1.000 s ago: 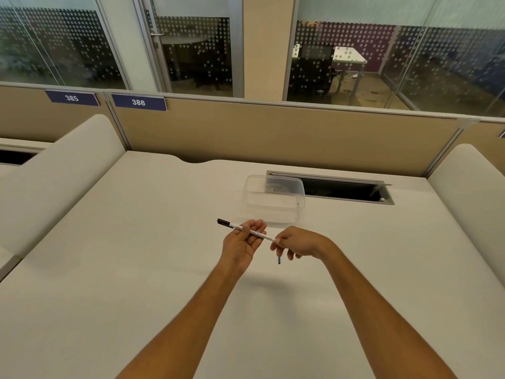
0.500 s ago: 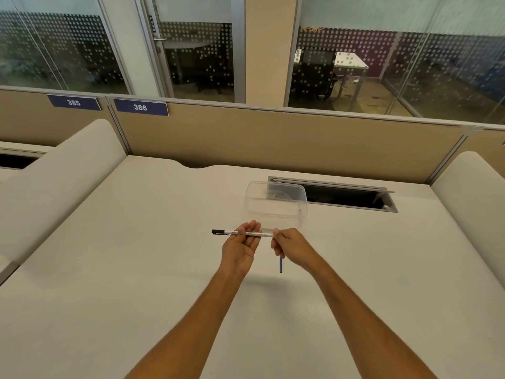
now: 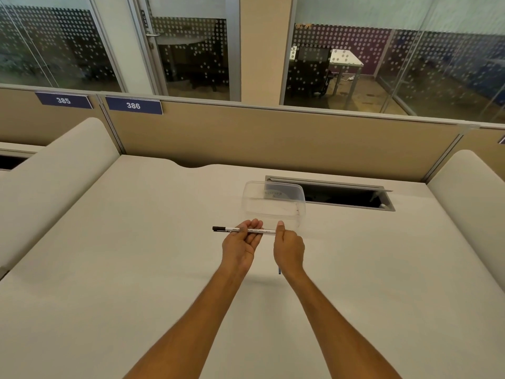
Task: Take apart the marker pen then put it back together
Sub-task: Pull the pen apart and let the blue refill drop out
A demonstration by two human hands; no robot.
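Observation:
The white marker pen [image 3: 232,229] with a black left end lies level in the air above the desk [image 3: 136,269]. My left hand [image 3: 240,243] holds its middle between fingers and thumb. My right hand [image 3: 288,248] pinches the pen's right end with the thumb on top. A thin blue piece [image 3: 279,270] pokes out below my right hand; most of it is hidden behind the hand.
A clear plastic container [image 3: 273,203] stands just beyond my hands. Behind it is an open cable slot [image 3: 344,195] in the desk. Beige partition panels [image 3: 273,138] close the back, and padded dividers rise at the left and right.
The pen has swung from tilted to level. My right hand moved up to the pen's right end, and the blue piece is now mostly hidden under it.

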